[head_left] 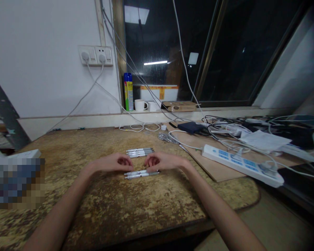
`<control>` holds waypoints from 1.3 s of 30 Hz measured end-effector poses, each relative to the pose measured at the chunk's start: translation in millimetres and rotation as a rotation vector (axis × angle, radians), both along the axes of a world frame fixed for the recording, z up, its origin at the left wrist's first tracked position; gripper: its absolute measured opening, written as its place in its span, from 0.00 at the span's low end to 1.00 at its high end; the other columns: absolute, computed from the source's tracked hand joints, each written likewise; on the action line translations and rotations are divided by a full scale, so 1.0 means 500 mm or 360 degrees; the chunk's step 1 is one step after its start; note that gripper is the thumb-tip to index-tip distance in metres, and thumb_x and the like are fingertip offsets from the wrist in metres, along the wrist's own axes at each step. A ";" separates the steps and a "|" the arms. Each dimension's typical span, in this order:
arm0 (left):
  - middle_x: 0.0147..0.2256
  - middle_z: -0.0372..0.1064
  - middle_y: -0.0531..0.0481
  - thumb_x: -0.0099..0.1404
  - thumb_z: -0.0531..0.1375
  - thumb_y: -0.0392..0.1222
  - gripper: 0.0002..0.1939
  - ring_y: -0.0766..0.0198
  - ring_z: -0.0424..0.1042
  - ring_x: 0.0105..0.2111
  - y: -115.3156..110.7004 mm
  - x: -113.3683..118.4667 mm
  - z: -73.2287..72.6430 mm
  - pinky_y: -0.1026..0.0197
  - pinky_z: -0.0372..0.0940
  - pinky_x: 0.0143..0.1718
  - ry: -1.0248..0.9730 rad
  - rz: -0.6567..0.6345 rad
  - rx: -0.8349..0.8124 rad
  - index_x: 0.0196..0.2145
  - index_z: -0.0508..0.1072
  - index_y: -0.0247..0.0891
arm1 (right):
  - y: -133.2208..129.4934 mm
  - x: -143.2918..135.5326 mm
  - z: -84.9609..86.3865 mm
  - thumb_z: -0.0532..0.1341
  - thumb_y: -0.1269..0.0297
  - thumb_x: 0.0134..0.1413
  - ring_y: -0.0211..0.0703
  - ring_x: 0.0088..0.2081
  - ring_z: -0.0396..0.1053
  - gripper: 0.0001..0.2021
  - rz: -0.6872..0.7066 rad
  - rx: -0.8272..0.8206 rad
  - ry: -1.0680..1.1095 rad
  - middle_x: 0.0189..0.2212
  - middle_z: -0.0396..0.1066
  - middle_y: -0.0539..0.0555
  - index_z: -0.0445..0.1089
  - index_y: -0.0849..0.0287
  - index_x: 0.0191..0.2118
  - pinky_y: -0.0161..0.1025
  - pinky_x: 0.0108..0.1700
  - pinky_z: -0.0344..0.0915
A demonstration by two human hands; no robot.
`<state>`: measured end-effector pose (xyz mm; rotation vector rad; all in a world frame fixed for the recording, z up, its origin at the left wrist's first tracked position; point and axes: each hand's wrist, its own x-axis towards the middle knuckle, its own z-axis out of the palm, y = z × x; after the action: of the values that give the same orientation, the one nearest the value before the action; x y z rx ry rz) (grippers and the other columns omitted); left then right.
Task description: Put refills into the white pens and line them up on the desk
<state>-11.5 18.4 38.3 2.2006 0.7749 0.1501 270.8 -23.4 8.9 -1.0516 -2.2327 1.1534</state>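
On the worn wooden table lie two groups of pens, side by side within each group. The farther group [139,152] has several white and grey pens. Nearer to me is a smaller group of white pens [141,174]. My left hand [119,162] is at the left ends of the pens, between the two groups, its fingers curled apart with nothing visible in them. My right hand [159,162] is at the right ends, fingers curled, thumb at the right part of the nearer pens; whether it grips one is hard to tell.
A power strip [242,164] and a brown board [206,164] lie on the right, with tangled cables and papers [265,140] behind. A white mug [140,105] and spray can [128,92] stand on the sill. A small plastic bag [166,137] lies behind the pens.
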 end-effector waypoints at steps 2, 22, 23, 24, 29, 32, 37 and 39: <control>0.30 0.74 0.49 0.65 0.60 0.57 0.19 0.61 0.69 0.29 0.004 0.000 0.000 0.63 0.60 0.30 -0.0071 0.0117 0.0155 0.39 0.80 0.40 | 0.007 0.003 -0.001 0.64 0.58 0.59 0.38 0.30 0.66 0.12 -0.0151 0.0151 0.0035 0.30 0.72 0.51 0.74 0.60 0.43 0.34 0.32 0.62; 0.32 0.75 0.49 0.67 0.58 0.47 0.12 0.58 0.72 0.32 0.035 -0.018 -0.027 0.61 0.61 0.33 0.0130 0.0430 0.0838 0.41 0.79 0.41 | 0.032 0.025 -0.036 0.64 0.68 0.59 0.43 0.37 0.69 0.05 -0.0649 0.0752 -0.0477 0.36 0.75 0.56 0.75 0.62 0.40 0.37 0.40 0.61; 0.33 0.75 0.49 0.67 0.58 0.47 0.12 0.58 0.72 0.32 0.033 -0.016 -0.025 0.61 0.62 0.34 0.0132 0.0409 0.0854 0.40 0.78 0.41 | 0.030 0.024 -0.033 0.64 0.68 0.59 0.43 0.38 0.69 0.05 -0.0644 0.0766 -0.0483 0.36 0.75 0.57 0.75 0.62 0.40 0.37 0.41 0.61; 0.35 0.75 0.49 0.67 0.58 0.47 0.11 0.57 0.72 0.34 0.031 -0.013 -0.023 0.60 0.63 0.37 0.0116 0.0369 0.0896 0.40 0.78 0.41 | 0.027 0.022 -0.029 0.64 0.67 0.60 0.44 0.38 0.69 0.05 -0.0635 0.0785 -0.0479 0.37 0.75 0.57 0.76 0.62 0.40 0.37 0.42 0.61; 0.49 0.70 0.48 0.66 0.63 0.43 0.08 0.53 0.66 0.51 0.007 0.020 -0.015 0.53 0.60 0.55 -0.0103 0.0089 0.1307 0.42 0.77 0.43 | 0.015 0.012 -0.004 0.63 0.63 0.63 0.44 0.39 0.69 0.07 -0.0507 0.0898 -0.0288 0.37 0.74 0.57 0.76 0.61 0.40 0.38 0.43 0.63; 0.47 0.70 0.48 0.69 0.60 0.42 0.07 0.54 0.67 0.49 -0.006 0.040 -0.020 0.55 0.62 0.52 -0.0184 0.0066 0.1303 0.44 0.75 0.43 | 0.013 0.002 0.003 0.62 0.62 0.64 0.43 0.38 0.69 0.08 -0.0451 0.0881 -0.0148 0.37 0.74 0.56 0.76 0.61 0.41 0.37 0.42 0.64; 0.41 0.69 0.48 0.73 0.56 0.42 0.07 0.57 0.69 0.44 -0.009 0.053 -0.037 0.57 0.64 0.46 -0.0328 0.0171 0.1232 0.42 0.73 0.40 | 0.013 -0.013 0.001 0.62 0.63 0.63 0.41 0.35 0.68 0.08 -0.0515 0.0903 -0.0009 0.37 0.74 0.55 0.73 0.62 0.40 0.36 0.40 0.64; 0.41 0.70 0.49 0.73 0.57 0.43 0.06 0.56 0.69 0.44 -0.009 0.055 -0.040 0.56 0.64 0.47 -0.0356 0.0205 0.1242 0.42 0.73 0.41 | 0.013 -0.017 -0.002 0.62 0.63 0.63 0.40 0.34 0.68 0.08 -0.0489 0.0883 0.0037 0.36 0.74 0.54 0.73 0.62 0.40 0.36 0.38 0.63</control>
<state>15.9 14.0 18.4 2.7766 0.8145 0.8738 262.2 -17.0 8.1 -1.0736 -2.0903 0.3785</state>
